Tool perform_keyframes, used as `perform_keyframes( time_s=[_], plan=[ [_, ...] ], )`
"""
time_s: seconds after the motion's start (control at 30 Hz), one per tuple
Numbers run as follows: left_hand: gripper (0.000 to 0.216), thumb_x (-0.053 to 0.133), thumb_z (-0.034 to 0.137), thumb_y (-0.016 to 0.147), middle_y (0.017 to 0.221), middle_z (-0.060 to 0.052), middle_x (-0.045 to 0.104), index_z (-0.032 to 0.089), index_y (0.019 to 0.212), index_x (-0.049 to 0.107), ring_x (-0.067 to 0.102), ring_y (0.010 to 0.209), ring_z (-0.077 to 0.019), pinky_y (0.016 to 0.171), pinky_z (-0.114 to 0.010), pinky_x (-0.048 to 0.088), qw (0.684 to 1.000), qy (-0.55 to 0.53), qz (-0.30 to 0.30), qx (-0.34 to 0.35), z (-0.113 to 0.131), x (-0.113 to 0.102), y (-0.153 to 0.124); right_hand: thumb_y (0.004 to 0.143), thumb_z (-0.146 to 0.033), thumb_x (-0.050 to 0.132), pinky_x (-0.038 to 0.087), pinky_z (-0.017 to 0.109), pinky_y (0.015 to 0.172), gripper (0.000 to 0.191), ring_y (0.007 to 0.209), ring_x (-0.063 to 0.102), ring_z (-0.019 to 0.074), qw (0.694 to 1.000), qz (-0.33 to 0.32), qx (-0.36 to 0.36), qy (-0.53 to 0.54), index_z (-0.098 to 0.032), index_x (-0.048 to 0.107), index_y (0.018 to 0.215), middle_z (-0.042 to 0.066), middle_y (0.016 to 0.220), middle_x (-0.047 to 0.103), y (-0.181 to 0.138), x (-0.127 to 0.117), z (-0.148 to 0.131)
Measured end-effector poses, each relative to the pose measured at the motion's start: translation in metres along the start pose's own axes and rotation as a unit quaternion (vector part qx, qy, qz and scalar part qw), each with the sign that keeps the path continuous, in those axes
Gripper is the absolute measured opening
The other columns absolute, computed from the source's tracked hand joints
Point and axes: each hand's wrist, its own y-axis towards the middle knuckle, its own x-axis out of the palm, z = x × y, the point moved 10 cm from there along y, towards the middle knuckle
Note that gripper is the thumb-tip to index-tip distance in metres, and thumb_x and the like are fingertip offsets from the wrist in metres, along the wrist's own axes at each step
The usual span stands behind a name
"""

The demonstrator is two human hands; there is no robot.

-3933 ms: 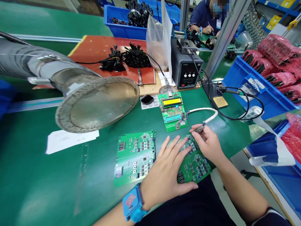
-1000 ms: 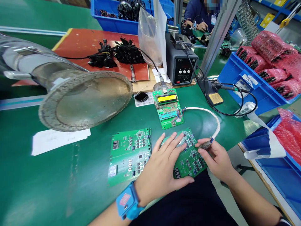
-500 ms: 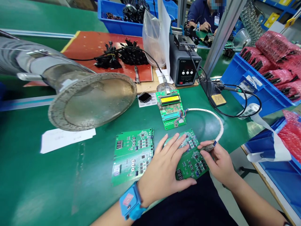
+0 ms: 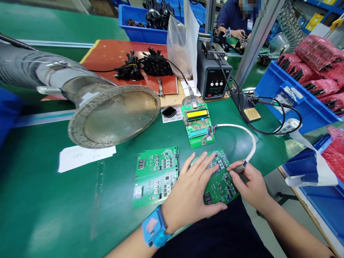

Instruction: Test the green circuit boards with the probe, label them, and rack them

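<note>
My left hand [image 4: 192, 188], with a blue wrist strap [image 4: 156, 227], lies flat with fingers spread over a green circuit board panel [image 4: 221, 186] near the table's front edge. Between the fingertips of my right hand [image 4: 248, 184] is a probe [image 4: 238, 167], its tip on or just above the panel's right part; I cannot tell if it touches. A white sleeved cable [image 4: 251, 139] runs from the probe to a programmer board [image 4: 197, 125] with a lit yellow display and a teal socket. Left of my left hand lies a second circuit board panel [image 4: 156, 177], partly covered by it.
A fume duct hood [image 4: 115, 118] overhangs the left side. Behind stand a soldering station [image 4: 215, 79] and an iron holder [image 4: 248, 107]. Blue bins [image 4: 268, 86] with pink-wrapped bundles are at right. Black cable bundles [image 4: 156, 64] lie on a red mat. A co-worker [image 4: 233, 21] sits opposite.
The view has shifted slightly, moving everything a little rightward. A small blue light now shows on the programmer board below its display. Both hands keep their places on the panel.
</note>
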Motion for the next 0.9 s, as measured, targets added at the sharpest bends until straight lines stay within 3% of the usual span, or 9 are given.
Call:
perform_keyframes(
  time_s=[0.27,0.43,0.6,0.77,0.9],
  plan=[
    [0.081,0.069,0.063,0.064,0.144,-0.018,0.041,0.014,0.124,0.048,0.034,0.134,-0.0364,0.109,-0.060,0.022,1.000,-0.002,-0.017,-0.013,0.000,-0.002,0.002,0.091,-0.021,0.051,0.051,0.027,0.076,0.012,0.088,0.062,0.0162,1.000,-0.005,0.011,0.029,-0.022,0.056,0.101,0.004,0.094,0.064,-0.003,0.000,0.002],
    [0.104,0.078,0.061,0.050,0.136,-0.019,0.048,0.013,0.134,0.042,0.042,0.125,-0.0381,0.103,-0.056,0.033,0.997,-0.005,-0.056,-0.049,-0.001,-0.007,0.016,0.091,-0.022,0.051,0.051,0.028,0.078,0.013,0.090,0.062,0.0167,0.999,-0.004,0.015,0.035,-0.022,0.056,0.103,0.005,0.095,0.063,-0.005,0.000,0.005],
    [0.123,0.066,0.082,0.043,0.120,-0.021,0.052,0.007,0.137,0.041,0.046,0.111,-0.0391,0.094,-0.056,0.038,0.995,-0.026,-0.074,-0.065,-0.008,-0.003,0.036,0.091,-0.022,0.051,0.051,0.028,0.079,0.012,0.090,0.062,0.0165,0.999,0.008,0.011,0.031,-0.023,0.055,0.102,0.005,0.095,0.063,-0.006,0.000,0.005],
    [0.114,0.065,0.083,0.042,0.112,-0.016,0.050,0.017,0.133,0.050,0.046,0.105,-0.0363,0.090,-0.054,0.040,0.997,-0.022,-0.048,-0.057,-0.013,0.001,0.041,0.091,-0.022,0.050,0.052,0.029,0.078,0.012,0.090,0.063,0.0173,0.999,0.018,0.010,0.024,-0.022,0.055,0.102,0.006,0.096,0.064,-0.008,-0.001,0.005],
    [0.108,0.064,0.083,0.043,0.111,-0.015,0.050,0.017,0.128,0.054,0.046,0.104,-0.0360,0.089,-0.054,0.041,0.997,-0.025,-0.039,-0.055,-0.012,0.000,0.040,0.091,-0.022,0.049,0.052,0.030,0.077,0.012,0.089,0.063,0.0179,0.999,0.026,0.007,0.025,-0.022,0.055,0.101,0.006,0.095,0.064,-0.008,-0.002,0.004]
  ],
)
